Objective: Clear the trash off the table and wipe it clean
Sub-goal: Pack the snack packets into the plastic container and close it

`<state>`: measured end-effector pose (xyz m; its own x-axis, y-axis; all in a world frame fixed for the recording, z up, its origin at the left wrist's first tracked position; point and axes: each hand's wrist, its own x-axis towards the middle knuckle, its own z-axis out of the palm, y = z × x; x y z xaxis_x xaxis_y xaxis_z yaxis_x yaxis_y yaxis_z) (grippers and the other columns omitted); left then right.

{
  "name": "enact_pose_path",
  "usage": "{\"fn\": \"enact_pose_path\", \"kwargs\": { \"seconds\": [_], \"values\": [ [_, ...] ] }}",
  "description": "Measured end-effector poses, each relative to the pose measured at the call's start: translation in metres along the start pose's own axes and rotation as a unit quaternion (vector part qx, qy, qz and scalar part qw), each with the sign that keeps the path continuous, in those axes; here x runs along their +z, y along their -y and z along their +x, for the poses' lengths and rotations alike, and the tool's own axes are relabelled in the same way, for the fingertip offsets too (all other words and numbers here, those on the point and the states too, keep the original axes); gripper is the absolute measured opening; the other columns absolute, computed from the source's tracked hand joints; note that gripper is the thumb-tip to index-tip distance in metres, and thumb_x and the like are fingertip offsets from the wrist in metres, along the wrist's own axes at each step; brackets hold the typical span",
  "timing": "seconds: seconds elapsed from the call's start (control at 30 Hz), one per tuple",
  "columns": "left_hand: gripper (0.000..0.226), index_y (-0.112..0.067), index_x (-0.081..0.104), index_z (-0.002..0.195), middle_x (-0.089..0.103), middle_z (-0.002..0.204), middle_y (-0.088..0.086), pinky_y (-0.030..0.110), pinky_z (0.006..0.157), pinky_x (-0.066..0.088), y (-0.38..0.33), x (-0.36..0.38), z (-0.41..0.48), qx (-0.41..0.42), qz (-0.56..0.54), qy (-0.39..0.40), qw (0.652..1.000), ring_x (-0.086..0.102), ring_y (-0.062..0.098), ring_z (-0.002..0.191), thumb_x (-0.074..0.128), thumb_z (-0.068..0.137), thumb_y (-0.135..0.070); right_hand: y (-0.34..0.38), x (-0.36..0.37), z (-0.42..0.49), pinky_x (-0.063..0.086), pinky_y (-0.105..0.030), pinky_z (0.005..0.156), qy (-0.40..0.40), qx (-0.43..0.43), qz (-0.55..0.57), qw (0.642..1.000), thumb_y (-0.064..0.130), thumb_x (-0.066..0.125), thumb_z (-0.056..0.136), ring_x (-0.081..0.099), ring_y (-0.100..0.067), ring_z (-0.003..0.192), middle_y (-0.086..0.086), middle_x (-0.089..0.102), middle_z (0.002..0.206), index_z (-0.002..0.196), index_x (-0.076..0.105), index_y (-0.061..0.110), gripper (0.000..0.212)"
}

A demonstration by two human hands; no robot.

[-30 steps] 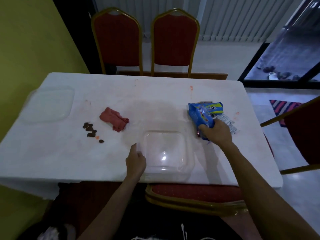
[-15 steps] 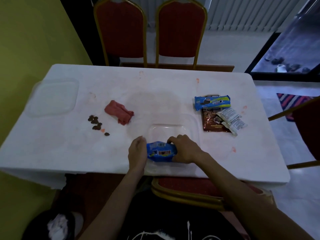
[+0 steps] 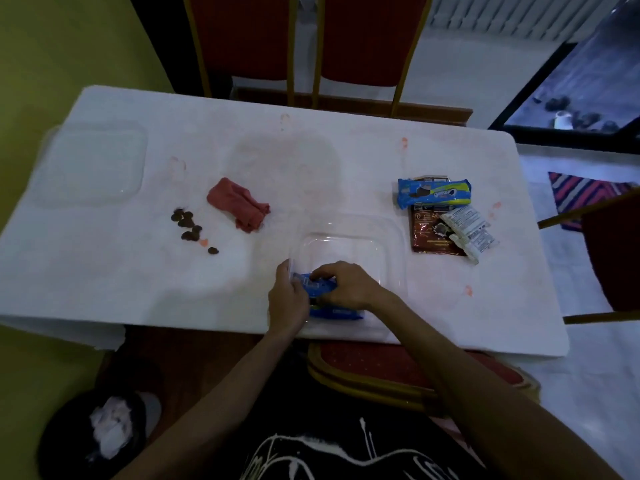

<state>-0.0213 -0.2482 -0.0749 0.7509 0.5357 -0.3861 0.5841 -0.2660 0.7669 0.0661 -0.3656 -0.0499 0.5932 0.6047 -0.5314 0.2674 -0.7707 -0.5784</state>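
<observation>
A clear plastic container (image 3: pixel 391 237) sits at the near edge of the white table (image 3: pixel 104 278). Inside its near side lies a blue wrapper (image 3: pixel 320 287). My right hand (image 3: pixel 346 284) presses down on the wrapper and grips it. My left hand (image 3: pixel 289 299) rests on the container's left rim and touches the wrapper's left end. To the right lie another blue wrapper (image 3: pixel 434 192), a brown wrapper (image 3: pixel 427 237) and a white wrapper (image 3: pixel 469 232). A folded red cloth (image 3: pixel 239 204) lies left of centre, with dark crumbs (image 3: pixel 188 225) beside it.
A clear lid (image 3: pixel 91 164) lies at the table's far left. Two red chairs (image 3: pixel 263 36) stand behind the table, another at the right (image 3: pixel 613 251), and one under my arms. Orange smudges mark the tabletop. A dark bin with white paper (image 3: pixel 110 431) sits on the floor at lower left.
My right hand carried the blue wrapper from the pile on the right into the clear container and now pushes it down at the near side. My left hand stayed at the container's left rim.
</observation>
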Motion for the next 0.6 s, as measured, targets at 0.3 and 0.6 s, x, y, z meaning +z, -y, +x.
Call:
{"fn": "enact_pose_path", "kwargs": {
  "seconds": [0.3,0.6],
  "values": [
    [0.036,-0.018,0.045,0.139,0.06,0.129,0.009,0.034,0.086,0.047,0.001,0.005,0.002,-0.016,-0.007,-0.015,1.0,0.059,0.024,0.109,0.04,0.103,-0.017,-0.005,-0.001,0.001,0.044,-0.03,0.099,0.038,-0.022,-0.086,0.995,0.024,0.073,0.086,0.059,-0.021,0.119,-0.002,0.063,0.134,0.138,0.059,0.025,0.054],
    [0.047,-0.014,0.044,0.142,0.052,0.143,0.003,0.024,0.103,0.039,-0.018,0.006,-0.015,0.026,-0.044,-0.112,0.992,0.049,0.018,0.133,0.052,0.097,-0.007,-0.05,-0.131,0.004,0.051,-0.032,0.089,-0.131,0.004,-0.001,0.991,0.017,0.062,0.092,0.068,-0.022,0.101,-0.003,0.071,0.117,0.12,0.07,0.02,0.029]
  ]
}}
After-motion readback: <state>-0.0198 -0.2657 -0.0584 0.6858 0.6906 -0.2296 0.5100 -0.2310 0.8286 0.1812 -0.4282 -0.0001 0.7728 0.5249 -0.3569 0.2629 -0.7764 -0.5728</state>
